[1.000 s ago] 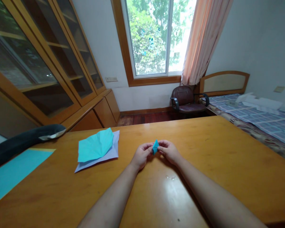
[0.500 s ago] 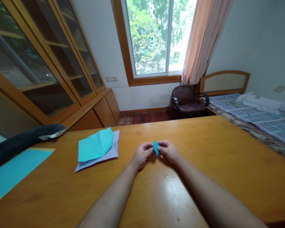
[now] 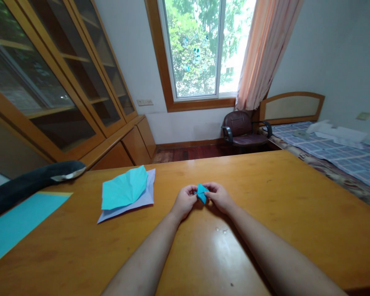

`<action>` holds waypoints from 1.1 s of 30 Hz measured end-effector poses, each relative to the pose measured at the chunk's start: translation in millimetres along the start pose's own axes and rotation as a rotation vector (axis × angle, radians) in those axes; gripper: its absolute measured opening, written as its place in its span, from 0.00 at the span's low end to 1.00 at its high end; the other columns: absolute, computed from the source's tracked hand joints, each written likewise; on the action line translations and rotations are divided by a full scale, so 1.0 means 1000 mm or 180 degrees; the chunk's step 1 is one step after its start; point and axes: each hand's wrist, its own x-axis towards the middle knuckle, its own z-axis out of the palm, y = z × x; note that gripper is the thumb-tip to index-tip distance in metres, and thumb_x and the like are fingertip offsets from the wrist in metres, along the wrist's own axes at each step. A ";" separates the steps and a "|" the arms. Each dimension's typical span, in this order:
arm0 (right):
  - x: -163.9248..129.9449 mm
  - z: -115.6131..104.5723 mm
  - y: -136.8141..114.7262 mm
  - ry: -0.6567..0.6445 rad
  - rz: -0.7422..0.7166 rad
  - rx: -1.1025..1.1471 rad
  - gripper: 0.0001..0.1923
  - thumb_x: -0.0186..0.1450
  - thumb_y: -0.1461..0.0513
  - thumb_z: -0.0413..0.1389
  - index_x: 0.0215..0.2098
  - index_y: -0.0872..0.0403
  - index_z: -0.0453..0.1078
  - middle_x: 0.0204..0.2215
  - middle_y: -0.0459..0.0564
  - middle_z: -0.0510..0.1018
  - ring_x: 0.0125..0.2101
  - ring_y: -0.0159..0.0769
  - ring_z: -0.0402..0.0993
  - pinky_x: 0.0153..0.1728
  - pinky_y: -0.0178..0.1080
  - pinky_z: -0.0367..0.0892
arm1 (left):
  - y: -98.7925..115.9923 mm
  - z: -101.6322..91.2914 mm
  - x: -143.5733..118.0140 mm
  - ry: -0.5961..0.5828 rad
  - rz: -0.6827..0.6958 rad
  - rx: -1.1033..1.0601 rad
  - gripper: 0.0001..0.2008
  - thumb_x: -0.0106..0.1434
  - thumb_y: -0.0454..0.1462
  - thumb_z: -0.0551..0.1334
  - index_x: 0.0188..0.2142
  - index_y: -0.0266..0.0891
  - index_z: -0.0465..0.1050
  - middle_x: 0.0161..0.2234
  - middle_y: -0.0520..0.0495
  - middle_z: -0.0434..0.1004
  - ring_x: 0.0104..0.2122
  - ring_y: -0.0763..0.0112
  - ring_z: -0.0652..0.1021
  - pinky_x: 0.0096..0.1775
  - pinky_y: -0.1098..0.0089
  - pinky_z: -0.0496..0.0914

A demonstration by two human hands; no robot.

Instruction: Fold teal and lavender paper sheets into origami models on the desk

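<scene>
the folded teal paper is the one thing both hands are on, held just above the table near its middle, well out in front of the person. going from big to small: the table is a wide orange-brown wooden top that fills the lower half of the view; on its left edge lies a flat teal sheet, and beside that, further in, a creased teal sheet rests on top of a pale lilac sheet, both well apart from the hands. a dark grey padded roll lies along the far left corner of the table. the left hand has its grip pinched on the left side of the folded teal paper, thumb and fingertips closed on it; the right hand is pinched on the right side in the same way, so the small piece sits between the two. the piece is a small, compact fold, its long axis tilted from upper left to lower right, with a pointed corner facing down towards the person and a flatter flap spread to the left; finer folds are too small to make out.
</scene>
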 end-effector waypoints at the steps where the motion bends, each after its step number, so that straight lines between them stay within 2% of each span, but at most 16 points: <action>1: 0.000 0.000 0.001 -0.0003 0.0015 -0.0052 0.16 0.47 0.59 0.66 0.33 0.55 0.76 0.27 0.48 0.79 0.25 0.32 0.71 0.28 0.35 0.66 | 0.000 0.000 0.000 -0.0001 -0.0003 -0.0005 0.13 0.44 0.37 0.71 0.29 0.33 0.74 0.24 0.50 0.76 0.24 0.75 0.73 0.29 0.75 0.65; 4: 0.001 0.001 0.005 -0.0026 0.0025 -0.0308 0.17 0.50 0.55 0.64 0.36 0.56 0.75 0.26 0.47 0.78 0.22 0.30 0.68 0.24 0.34 0.64 | 0.000 0.000 0.000 -0.0027 0.0003 -0.0008 0.13 0.44 0.37 0.71 0.30 0.33 0.75 0.25 0.49 0.77 0.25 0.74 0.73 0.29 0.74 0.65; 6: 0.001 0.002 0.007 -0.0014 -0.0077 -0.0551 0.17 0.52 0.54 0.62 0.37 0.56 0.75 0.27 0.48 0.79 0.23 0.31 0.69 0.26 0.35 0.65 | 0.000 0.000 0.000 -0.0044 0.0018 -0.0006 0.13 0.44 0.37 0.70 0.30 0.33 0.75 0.25 0.49 0.77 0.25 0.73 0.74 0.30 0.74 0.66; 11: 0.000 0.001 0.005 -0.0014 -0.0867 -0.1555 0.12 0.60 0.56 0.55 0.38 0.52 0.77 0.34 0.51 0.80 0.34 0.39 0.74 0.39 0.41 0.67 | -0.001 0.000 0.001 -0.0034 0.0031 -0.0085 0.11 0.45 0.34 0.69 0.29 0.34 0.72 0.25 0.51 0.76 0.26 0.75 0.73 0.31 0.75 0.66; 13: -0.001 0.000 0.003 -0.0071 -0.1185 -0.2020 0.12 0.63 0.58 0.52 0.38 0.51 0.77 0.34 0.52 0.80 0.35 0.40 0.74 0.41 0.42 0.66 | -0.002 0.000 0.001 -0.0036 -0.0013 -0.0217 0.14 0.45 0.33 0.69 0.32 0.34 0.70 0.25 0.52 0.75 0.25 0.76 0.73 0.30 0.76 0.65; 16: -0.002 0.000 0.000 -0.0053 -0.1392 -0.2385 0.14 0.65 0.60 0.49 0.40 0.51 0.76 0.34 0.53 0.80 0.35 0.40 0.74 0.40 0.41 0.66 | -0.001 0.001 0.000 -0.0002 -0.0120 -0.0446 0.24 0.46 0.35 0.70 0.43 0.37 0.66 0.26 0.54 0.75 0.24 0.77 0.73 0.29 0.76 0.65; 19: -0.004 0.002 -0.001 -0.0002 -0.1400 -0.2454 0.13 0.64 0.62 0.50 0.41 0.51 0.76 0.35 0.53 0.80 0.36 0.40 0.74 0.40 0.41 0.65 | 0.002 0.001 -0.001 0.0048 -0.0137 -0.0561 0.29 0.46 0.38 0.70 0.47 0.37 0.65 0.29 0.52 0.76 0.27 0.75 0.74 0.32 0.75 0.66; 23: -0.006 0.004 -0.002 0.0068 -0.1311 -0.2417 0.13 0.61 0.65 0.51 0.40 0.50 0.75 0.35 0.51 0.80 0.35 0.40 0.73 0.40 0.40 0.65 | 0.002 0.002 -0.002 0.0043 -0.0117 -0.0604 0.26 0.47 0.40 0.70 0.45 0.35 0.69 0.32 0.49 0.77 0.29 0.74 0.75 0.33 0.74 0.67; 27: -0.005 0.004 -0.002 0.0157 -0.1174 -0.2366 0.12 0.59 0.66 0.51 0.36 0.51 0.76 0.32 0.51 0.80 0.32 0.38 0.73 0.37 0.39 0.65 | 0.001 0.002 -0.001 0.0051 0.0024 -0.0404 0.23 0.48 0.39 0.69 0.44 0.35 0.72 0.36 0.46 0.78 0.34 0.71 0.76 0.37 0.72 0.69; 33: 0.001 0.004 0.007 0.0251 -0.0565 -0.1494 0.09 0.57 0.58 0.55 0.29 0.54 0.75 0.24 0.48 0.78 0.26 0.35 0.71 0.30 0.37 0.65 | 0.000 0.000 0.000 0.0183 0.0297 0.0099 0.16 0.51 0.37 0.67 0.41 0.36 0.77 0.41 0.44 0.80 0.44 0.63 0.76 0.48 0.66 0.68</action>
